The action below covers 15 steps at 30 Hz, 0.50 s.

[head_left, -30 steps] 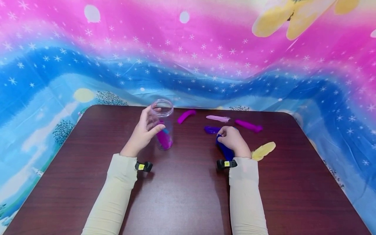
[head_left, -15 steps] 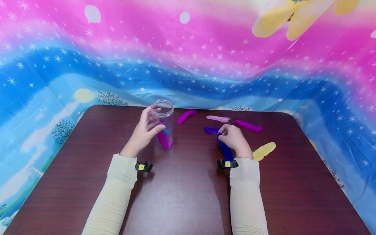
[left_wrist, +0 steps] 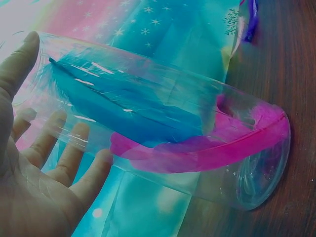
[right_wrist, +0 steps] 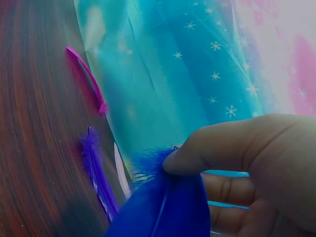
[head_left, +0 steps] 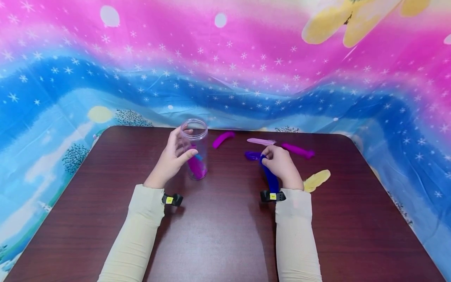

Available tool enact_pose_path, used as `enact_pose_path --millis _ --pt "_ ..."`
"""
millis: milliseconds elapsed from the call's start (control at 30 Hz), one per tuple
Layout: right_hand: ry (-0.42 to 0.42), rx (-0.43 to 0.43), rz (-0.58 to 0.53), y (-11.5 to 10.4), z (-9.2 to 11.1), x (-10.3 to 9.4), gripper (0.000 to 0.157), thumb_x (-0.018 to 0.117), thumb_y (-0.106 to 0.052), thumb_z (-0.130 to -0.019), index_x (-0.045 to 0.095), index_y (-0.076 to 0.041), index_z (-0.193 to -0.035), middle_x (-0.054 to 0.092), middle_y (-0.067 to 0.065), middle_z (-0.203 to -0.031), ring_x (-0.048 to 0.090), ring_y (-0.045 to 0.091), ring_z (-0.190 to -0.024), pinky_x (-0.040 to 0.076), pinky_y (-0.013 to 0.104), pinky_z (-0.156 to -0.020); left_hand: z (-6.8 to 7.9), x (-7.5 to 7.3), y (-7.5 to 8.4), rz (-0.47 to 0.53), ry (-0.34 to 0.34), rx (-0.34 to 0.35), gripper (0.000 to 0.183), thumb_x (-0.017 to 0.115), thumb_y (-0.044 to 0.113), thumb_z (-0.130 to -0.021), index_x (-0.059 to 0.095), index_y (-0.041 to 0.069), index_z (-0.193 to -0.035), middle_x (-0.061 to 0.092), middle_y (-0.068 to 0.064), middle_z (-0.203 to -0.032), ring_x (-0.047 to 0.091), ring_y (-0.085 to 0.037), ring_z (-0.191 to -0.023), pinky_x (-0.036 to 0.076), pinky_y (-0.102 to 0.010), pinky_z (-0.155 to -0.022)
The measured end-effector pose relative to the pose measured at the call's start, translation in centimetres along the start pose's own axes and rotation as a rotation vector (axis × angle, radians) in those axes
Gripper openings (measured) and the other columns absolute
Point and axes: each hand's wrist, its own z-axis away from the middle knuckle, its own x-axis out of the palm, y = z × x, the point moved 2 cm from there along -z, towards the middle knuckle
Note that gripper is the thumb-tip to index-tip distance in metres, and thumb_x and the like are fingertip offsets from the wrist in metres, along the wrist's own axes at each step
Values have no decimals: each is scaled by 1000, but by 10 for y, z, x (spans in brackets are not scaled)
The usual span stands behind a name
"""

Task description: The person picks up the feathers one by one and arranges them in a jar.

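Observation:
My left hand (head_left: 167, 166) grips a clear plastic jar (head_left: 202, 150) with an open top, standing on the table at left of centre. Its thumb and fingers lie on opposite sides of the wall in the left wrist view. Inside the jar are a light-blue feather (left_wrist: 118, 108) and a magenta feather (left_wrist: 212, 153). To the right, my right hand (head_left: 282, 168) pinches a dark-blue feather (right_wrist: 168, 207) near its fluffy end between thumb and finger. The rest of that feather hangs toward the wrist, its far end hidden by the wrist strap in the head view.
Around the right hand on the brown table (head_left: 218, 235) lie a purple feather (head_left: 252, 156), a pale pink feather (head_left: 258, 141), a magenta feather (head_left: 297, 151) and a yellow feather (head_left: 317, 181). Another magenta feather (head_left: 223, 139) lies beside the jar. A patterned cloth (head_left: 225, 94) hangs behind.
The right hand has shifted slightly upward and away, raising the pinched dark-blue feather a little. The left hand and jar stay where they were.

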Motion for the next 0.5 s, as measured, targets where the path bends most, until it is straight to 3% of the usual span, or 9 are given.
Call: enact_pose_path --millis 500 --pt "115 -73 -29 -8 1 -4 14 62 -3 -96 68 2 -108 68 19 -98 62 34 -90 53 48 -83 0 0 -2 5 5 10 75 68 9 -98 22 15 -158 41 -15 -153 44 -28 -138 37 -50 -116"
